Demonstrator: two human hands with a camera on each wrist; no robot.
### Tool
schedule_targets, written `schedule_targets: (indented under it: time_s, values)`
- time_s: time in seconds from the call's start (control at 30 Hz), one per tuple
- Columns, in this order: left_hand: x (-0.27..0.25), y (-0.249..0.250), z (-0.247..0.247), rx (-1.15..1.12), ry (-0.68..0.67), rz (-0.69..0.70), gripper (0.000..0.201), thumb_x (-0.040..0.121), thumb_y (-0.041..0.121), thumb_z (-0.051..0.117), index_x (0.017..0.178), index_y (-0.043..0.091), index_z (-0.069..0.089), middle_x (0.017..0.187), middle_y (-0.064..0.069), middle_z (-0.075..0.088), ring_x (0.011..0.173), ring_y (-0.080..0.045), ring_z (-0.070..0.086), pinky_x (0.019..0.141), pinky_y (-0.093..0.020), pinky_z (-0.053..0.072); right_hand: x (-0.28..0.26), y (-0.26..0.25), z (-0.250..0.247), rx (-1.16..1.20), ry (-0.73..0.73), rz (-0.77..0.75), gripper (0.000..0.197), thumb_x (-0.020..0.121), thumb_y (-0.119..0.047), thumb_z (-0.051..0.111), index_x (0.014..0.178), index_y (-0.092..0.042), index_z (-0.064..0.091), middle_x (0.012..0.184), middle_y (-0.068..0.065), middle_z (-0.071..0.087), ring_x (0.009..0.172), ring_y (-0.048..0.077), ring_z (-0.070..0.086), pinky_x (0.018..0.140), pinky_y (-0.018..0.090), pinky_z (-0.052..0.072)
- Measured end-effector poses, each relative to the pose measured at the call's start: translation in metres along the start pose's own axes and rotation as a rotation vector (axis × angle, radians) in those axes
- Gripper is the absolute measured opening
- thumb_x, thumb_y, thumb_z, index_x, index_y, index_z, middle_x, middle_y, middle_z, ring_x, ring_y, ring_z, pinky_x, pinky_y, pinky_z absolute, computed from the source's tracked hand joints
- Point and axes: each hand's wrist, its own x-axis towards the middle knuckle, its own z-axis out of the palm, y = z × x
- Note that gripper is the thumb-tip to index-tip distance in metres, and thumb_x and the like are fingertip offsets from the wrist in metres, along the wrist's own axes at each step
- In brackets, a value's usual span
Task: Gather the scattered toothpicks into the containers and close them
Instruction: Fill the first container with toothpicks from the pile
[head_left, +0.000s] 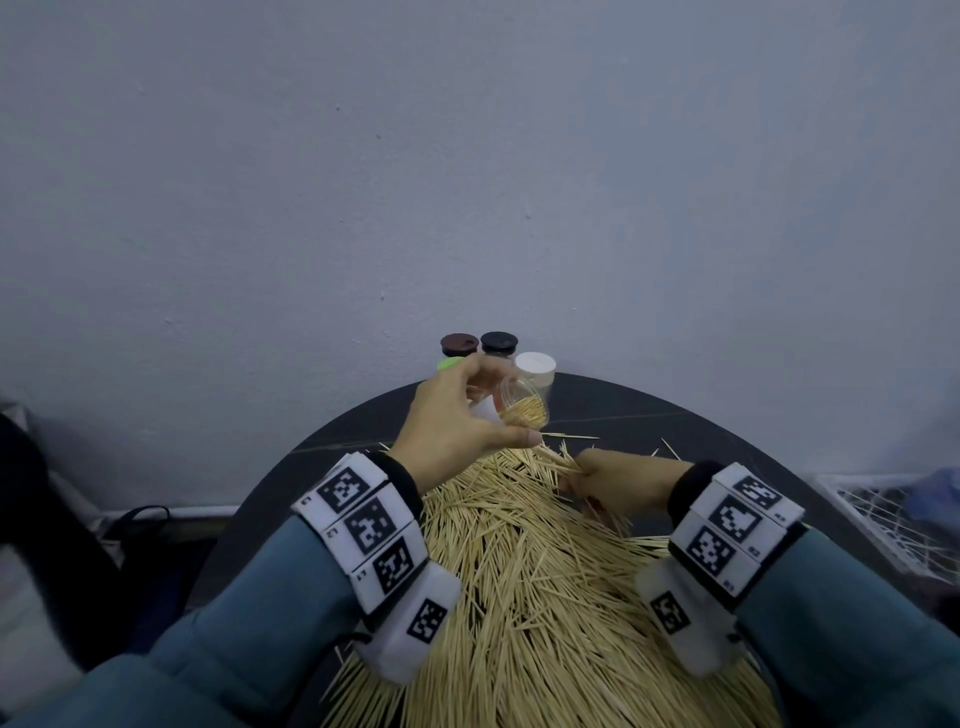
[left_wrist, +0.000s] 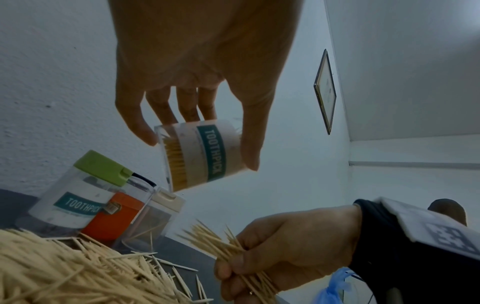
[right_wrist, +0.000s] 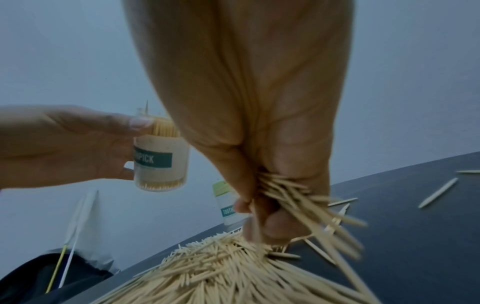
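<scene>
Head view: we hold the open toothpick jar (head_left: 523, 402) tilted in our left hand (head_left: 457, 421) at twelve o'clock above the pile (head_left: 540, 571), right hand (head_left: 618, 480) fingers clamping a bundle (left_wrist: 233, 246); let's align tips, then feed it in

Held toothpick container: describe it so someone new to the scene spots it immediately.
Start at the round dark table and its big toothpick heap. Above the heap's far edge, the left hand grips a clear container with a teal TOOTHPICK label. Unlike the capped containers standing behind, it is lifted, lidless and partly filled.
</scene>
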Motion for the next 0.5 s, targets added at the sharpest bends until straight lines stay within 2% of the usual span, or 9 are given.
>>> schedule_targets:
  time_s: [0.07,0.2,0.33,0.4,0.5]
  values:
    - [0.0,-0.001,0.0,0.002,-0.005,0.004,0.055,0.058,0.025,0.089,0.103,0.028,0.058,0.106,0.011,0.062,0.105,-0.007,0.056,0.09,-0.024,0.042,0.0,0.003,0.0,0.066,-0.01,-0.022,0.035,0.1,-0.006,0.022,0.072,-0.015,0.042,0.066,0.001,0.047,0.054,0.009,0.042,0.053,0.018,0.037]
    - [-0.001,-0.003,0.001,-0.017,-0.028,-0.011,0.054,0.058,0.026,0.089,0.104,0.025,0.061,0.106,0.011,0.064,0.103,-0.005,0.057,0.087,-0.02,0.043,0.0,0.01,-0.003,0.347,0.012,-0.122,0.029,0.102,-0.009,0.022,0.08,-0.013,0.04,0.068,0.0,0.045,0.058,0.009,0.048,0.058,0.018,0.042]
    - [-0.003,-0.001,0.003,-0.078,-0.103,-0.069,0.049,0.066,0.027,0.084,0.106,0.028,0.055,0.111,0.009,0.062,0.106,-0.006,0.057,0.091,-0.025,0.045,0.002,0.016,-0.005,0.682,0.056,-0.254,0.022,0.102,-0.009,0.028,0.084,-0.011,0.041,0.061,-0.003,0.043,0.049,0.004,0.048,0.053,0.016,0.043]
    - [-0.005,0.001,0.005,-0.109,-0.139,-0.082,0.047,0.071,0.028,0.079,0.108,0.028,0.049,0.11,0.01,0.062,0.1,-0.005,0.06,0.08,-0.018,0.047,0.003,0.015,-0.007,0.856,0.083,-0.301,0.025,0.102,-0.007,0.027,0.081,-0.012,0.041,0.057,-0.005,0.041,0.046,0.004,0.041,0.05,0.016,0.036]
    - [-0.007,0.005,0.008,-0.159,-0.209,-0.085,0.048,0.082,0.027,0.07,0.119,0.022,0.04,0.1,0.007,0.058,0.081,0.0,0.057,0.062,-0.007,0.045,0.0,0.007,-0.012,1.071,0.175,-0.372,0.027,0.102,-0.006,0.026,0.081,-0.014,0.04,0.056,-0.004,0.038,0.042,0.003,0.035,0.046,0.015,0.031]
